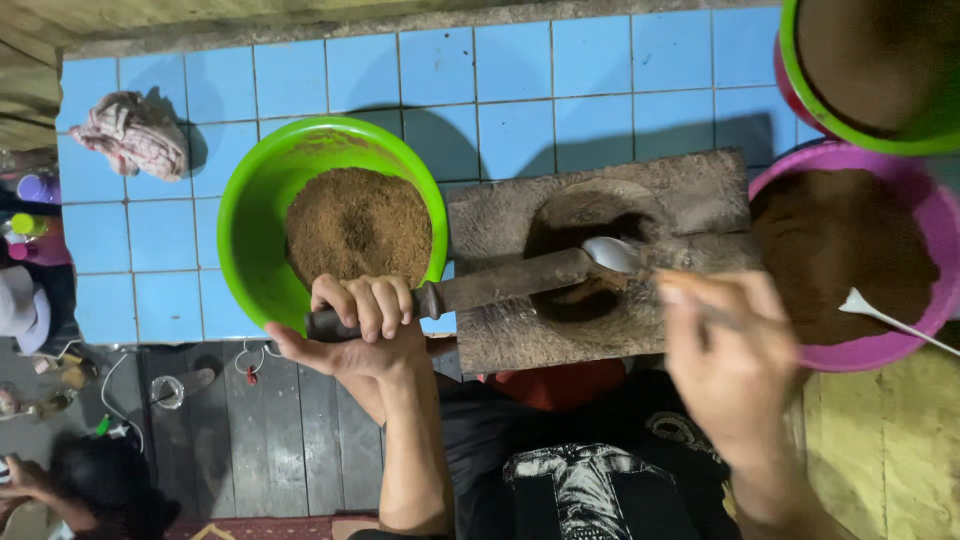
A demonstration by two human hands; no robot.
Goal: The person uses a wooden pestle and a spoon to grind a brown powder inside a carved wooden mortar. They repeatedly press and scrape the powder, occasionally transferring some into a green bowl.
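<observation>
My left hand (362, 322) grips the dark handle of a big knife (505, 283). Its blade lies across a wooden block (500, 215) with a round hollow (585, 215) in it. My right hand (725, 350), blurred, holds a white spoon (612, 254) whose bowl rests in the hollow beside the blade. Left of the block sits a green bowl (255, 215) with a heap of brown powder (358, 225). To the right is a pink bowl (925, 215) of darker brown powder with a second white spoon (880, 315) lying in it.
A second green bowl (925, 135) of brown powder sits at the top right. A crumpled cloth (130, 130) lies on the blue tiled counter (520, 80). Dark floorboards (260, 440) and another person's head (110, 485) are at the lower left.
</observation>
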